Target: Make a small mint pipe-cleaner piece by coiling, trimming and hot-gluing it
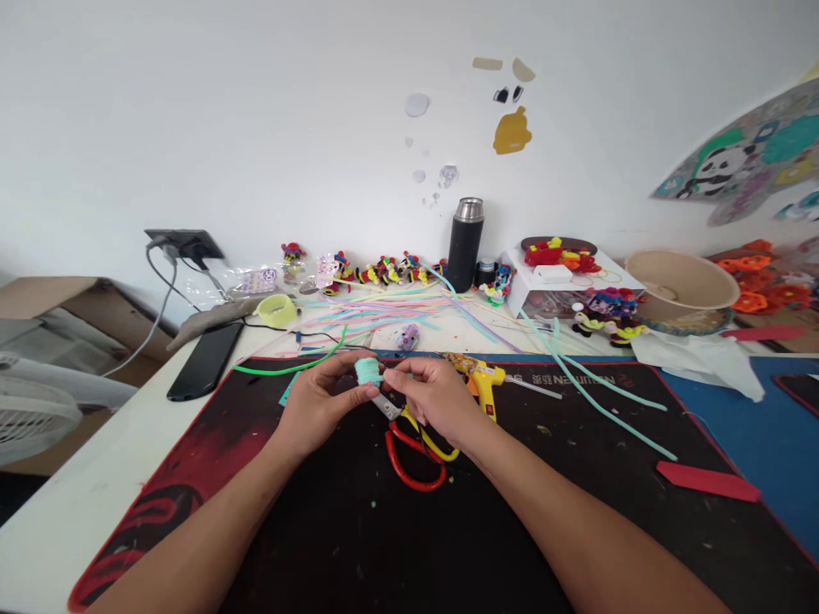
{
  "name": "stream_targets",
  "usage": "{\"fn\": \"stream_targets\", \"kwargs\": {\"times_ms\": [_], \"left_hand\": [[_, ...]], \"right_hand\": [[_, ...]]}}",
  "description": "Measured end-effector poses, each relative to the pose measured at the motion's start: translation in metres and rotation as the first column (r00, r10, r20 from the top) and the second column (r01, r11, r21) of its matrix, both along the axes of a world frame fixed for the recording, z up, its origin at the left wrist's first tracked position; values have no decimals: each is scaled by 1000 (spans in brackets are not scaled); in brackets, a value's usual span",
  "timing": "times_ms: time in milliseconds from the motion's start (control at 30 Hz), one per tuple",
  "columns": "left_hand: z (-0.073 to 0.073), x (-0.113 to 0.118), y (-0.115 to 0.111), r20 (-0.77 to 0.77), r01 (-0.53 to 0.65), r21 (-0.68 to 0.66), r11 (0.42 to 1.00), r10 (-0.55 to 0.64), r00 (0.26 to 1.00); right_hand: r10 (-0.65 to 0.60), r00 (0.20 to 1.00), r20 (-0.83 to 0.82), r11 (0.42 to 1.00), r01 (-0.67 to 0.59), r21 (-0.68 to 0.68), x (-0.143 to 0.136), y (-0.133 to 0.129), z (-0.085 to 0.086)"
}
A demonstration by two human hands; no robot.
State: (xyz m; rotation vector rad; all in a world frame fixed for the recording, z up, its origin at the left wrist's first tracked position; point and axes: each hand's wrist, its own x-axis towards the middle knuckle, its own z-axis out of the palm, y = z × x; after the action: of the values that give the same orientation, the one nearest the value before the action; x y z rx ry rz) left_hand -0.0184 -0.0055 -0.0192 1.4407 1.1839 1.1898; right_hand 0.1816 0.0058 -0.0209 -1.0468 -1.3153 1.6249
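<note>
Between thumb and fingers of my left hand sits a small mint-green coil of pipe cleaner, wound into a short barrel. My right hand pinches the coil's loose end at its right side. Directly beneath the hands lie scissors with red and yellow handles, their blades partly covered by my fingers. A yellow hot glue gun rests just beyond my right hand, with a clear glue stick beside it.
The black desk mat spans the front. Pale pipe cleaners lie behind it, near a black thermos. A phone and tape roll are left; mint pipe cleaners and a red strip are right.
</note>
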Motion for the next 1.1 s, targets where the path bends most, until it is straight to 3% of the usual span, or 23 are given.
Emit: {"fn": "stream_targets", "kwargs": {"times_ms": [233, 467, 633, 733, 833, 967, 1100], "left_hand": [[-2, 5, -2, 139, 51, -39, 998, -46, 989], [-12, 6, -4, 271, 125, -34, 992, -111, 956], [-11, 12, -8, 294, 221, 3, 975, -212, 932], [-10, 14, -8, 279, 272, 21, 962, -267, 922], [-9, 12, -7, 187, 238, 41, 970, -241, 952], [-2, 5, -5, -76, 184, 102, 978, -177, 981], [5, 2, -4, -391, 155, 333, 930, -13, 920]], "right_hand": [[57, 985, -165, 994, -71, -83, -6, -3, -5], [163, 931, -326, 961, -225, -162, -5, -4, -8], [240, 883, -404, 929, -330, -170, -4, -6, -3], [241, 881, -407, 931, -329, -160, -3, -6, -2], [184, 917, -353, 956, -250, -153, -3, -4, -4], [146, 956, -253, 976, -182, -123, 1, 0, -6], [137, 990, -31, 990, -138, -22, 6, 3, -5]]}}
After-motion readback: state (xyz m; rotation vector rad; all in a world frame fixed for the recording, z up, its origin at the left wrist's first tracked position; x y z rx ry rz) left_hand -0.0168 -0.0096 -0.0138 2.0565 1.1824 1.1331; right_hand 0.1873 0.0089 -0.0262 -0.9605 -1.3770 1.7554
